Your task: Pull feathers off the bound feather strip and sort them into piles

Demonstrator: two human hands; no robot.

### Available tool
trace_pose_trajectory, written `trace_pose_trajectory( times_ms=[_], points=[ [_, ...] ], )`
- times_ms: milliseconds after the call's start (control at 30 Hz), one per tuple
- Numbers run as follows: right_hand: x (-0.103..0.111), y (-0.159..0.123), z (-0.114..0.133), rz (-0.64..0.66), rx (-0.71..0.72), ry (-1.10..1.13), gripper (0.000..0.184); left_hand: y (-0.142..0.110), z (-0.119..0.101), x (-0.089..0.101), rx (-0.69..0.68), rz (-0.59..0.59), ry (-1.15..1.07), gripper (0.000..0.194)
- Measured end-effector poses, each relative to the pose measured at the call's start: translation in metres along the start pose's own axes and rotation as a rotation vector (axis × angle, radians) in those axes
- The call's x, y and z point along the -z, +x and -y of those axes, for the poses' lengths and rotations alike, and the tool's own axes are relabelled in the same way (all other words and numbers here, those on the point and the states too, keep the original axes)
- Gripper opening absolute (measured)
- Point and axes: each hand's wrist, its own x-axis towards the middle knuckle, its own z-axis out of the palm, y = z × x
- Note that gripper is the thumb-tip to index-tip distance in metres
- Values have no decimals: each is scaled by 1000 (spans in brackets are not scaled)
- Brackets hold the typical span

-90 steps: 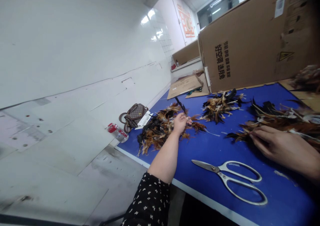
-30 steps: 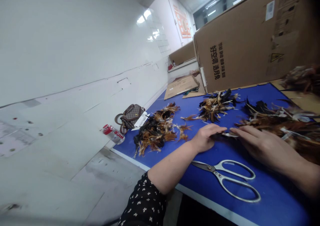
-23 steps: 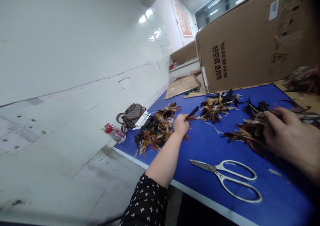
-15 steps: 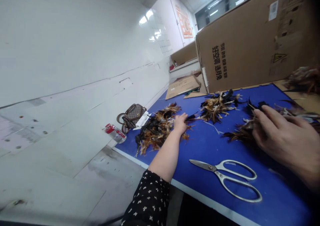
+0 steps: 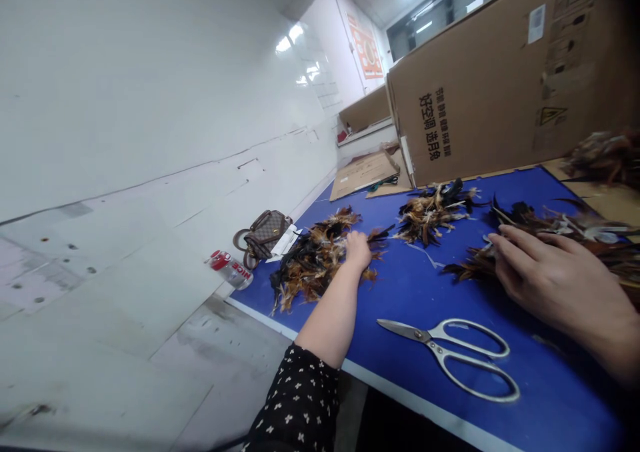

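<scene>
A person sorts loose feathers on a blue table (image 5: pixel 415 292), with the steel scissors (image 5: pixel 450 355) lying untouched near its front edge serving as the fixed mark of the scene. Beyond the scissors and off toward the table's left edge, the left hand (image 5: pixel 359 249) rests fingers-down on the left feather pile (image 5: pixel 315 262), a heap of brown, black and orange plumes; whether it pinches any single feather cannot be told, since the fingertips are sunk into the heap. To the right of the scissors and just behind them, the right hand (image 5: pixel 543 279) lies flat and spread over the right feather pile (image 5: pixel 560 242), pressing it down rather than gripping it. A middle feather pile (image 5: pixel 433 212) sits farther back from the scissors, apart from both hands, in front of a large cardboard box (image 5: pixel 500 79). Past the table's left edge, well away from the scissors, a handbag (image 5: pixel 265 233) and a plastic bottle (image 5: pixel 231 270) lie on the pale floor. The feathers look almost weightless, soft and springy, likely to drift or scatter at a careless sweep and to bend if squeezed across the vane; the stiffer quill end seems the surest place to pinch one, lightly, between thumb and forefinger.
</scene>
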Motion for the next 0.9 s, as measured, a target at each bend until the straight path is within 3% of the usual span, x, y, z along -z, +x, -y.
trace_pose_trajectory(
  times_ms=[200, 333, 467, 633, 733, 900],
  points=[
    [-10, -5, 4, 21, -24, 76, 41, 0, -1, 25, 142, -166, -216, 47],
    [-14, -4, 9, -3, 10, 42, 37, 15, -15, 32, 205, -135, -349, 36],
    [-16, -5, 9, 16, 17, 29, 34, 37, -40, 36, 100, -14, -492, 35],
    [-16, -9, 2, 33, 24, 19, 36, 59, -66, 50, -155, 125, -601, 75],
    [-13, -9, -2, 33, 41, 26, 38, 56, -58, 58, -267, 181, -556, 88],
    [-13, -7, -1, 21, 58, 42, 36, 20, -4, 62, -294, 291, -322, 58]
  ],
)
